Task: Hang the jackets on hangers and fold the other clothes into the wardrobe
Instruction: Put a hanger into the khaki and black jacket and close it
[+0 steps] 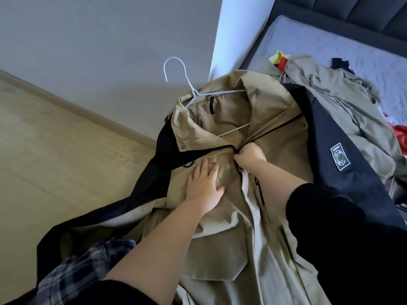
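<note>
Right hand [250,156] grips, fingers curled, the front opening at the chest of one khaki-and-black jacket [275,137]. Left hand [204,183] lies flat on the jacket's front just beside it, fingers straight. One white hanger [193,90] sits inside the collar, its hook free toward the wall [110,40]. The jacket lies spread over the bed [330,40] edge, above the floor [55,139]. One badge [340,156] marks its black sleeve. Beyond lies one olive garment [341,89], with smaller dark, yellow and red items, count unclear.

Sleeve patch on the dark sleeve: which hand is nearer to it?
Right. The right hand pinches the front of the tan jacket, left of the patch in the view. The left hand lies flat on the chest, farther left.
</note>
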